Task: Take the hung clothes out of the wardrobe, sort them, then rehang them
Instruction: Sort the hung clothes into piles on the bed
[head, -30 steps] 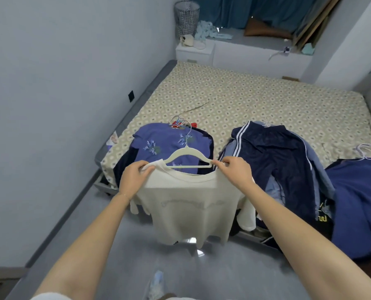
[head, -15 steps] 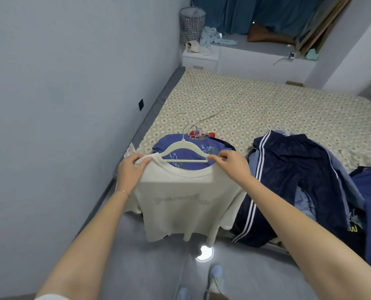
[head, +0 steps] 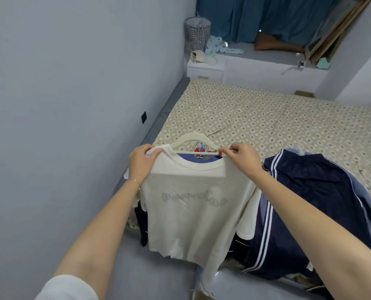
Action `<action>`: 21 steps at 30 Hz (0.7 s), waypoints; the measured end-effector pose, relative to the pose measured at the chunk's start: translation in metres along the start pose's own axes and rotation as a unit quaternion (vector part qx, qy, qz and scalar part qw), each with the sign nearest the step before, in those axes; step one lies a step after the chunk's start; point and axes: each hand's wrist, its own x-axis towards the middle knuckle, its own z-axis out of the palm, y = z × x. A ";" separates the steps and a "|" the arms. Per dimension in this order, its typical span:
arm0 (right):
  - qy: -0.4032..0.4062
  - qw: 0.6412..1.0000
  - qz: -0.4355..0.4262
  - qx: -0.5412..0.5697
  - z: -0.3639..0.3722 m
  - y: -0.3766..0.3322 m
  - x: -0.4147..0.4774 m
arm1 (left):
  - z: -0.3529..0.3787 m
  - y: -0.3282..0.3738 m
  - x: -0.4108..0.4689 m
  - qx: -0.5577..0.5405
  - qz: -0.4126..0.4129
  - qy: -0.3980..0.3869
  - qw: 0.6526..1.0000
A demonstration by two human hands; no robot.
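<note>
A cream T-shirt (head: 193, 204) with faint grey lettering hangs on a cream hanger (head: 191, 139) with a wire hook, held up in front of the bed. My left hand (head: 141, 163) grips the shirt's left shoulder. My right hand (head: 243, 159) pinches the right shoulder and the hanger's end. Behind the shirt, a blue garment (head: 199, 160) lies on the bed, mostly hidden. To the right, dark navy trousers with white stripes (head: 305, 204) lie in a heap over the bed's edge.
The bed (head: 277, 122) has a patterned beige cover. A grey wall (head: 61, 105) stands close on the left. A white nightstand (head: 204, 68) and a checked basket (head: 196, 36) sit at the back, with a window seat (head: 266, 63) under teal curtains. Grey floor (head: 158, 267) lies below.
Both hands have lifted the shirt on its hanger higher and a little away from me. The view has tilted up, so the blue garment is now mostly covered by the shirt.
</note>
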 end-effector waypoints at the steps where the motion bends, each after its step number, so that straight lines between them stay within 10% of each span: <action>1: -0.003 1.000 0.002 -0.001 0.000 0.003 0.012 | 0.006 0.001 0.013 0.003 -0.003 -0.008 1.000; 21: -0.108 0.979 0.173 0.011 0.140 0.116 0.211 | 0.192 -0.124 0.204 0.114 -0.075 -0.175 0.975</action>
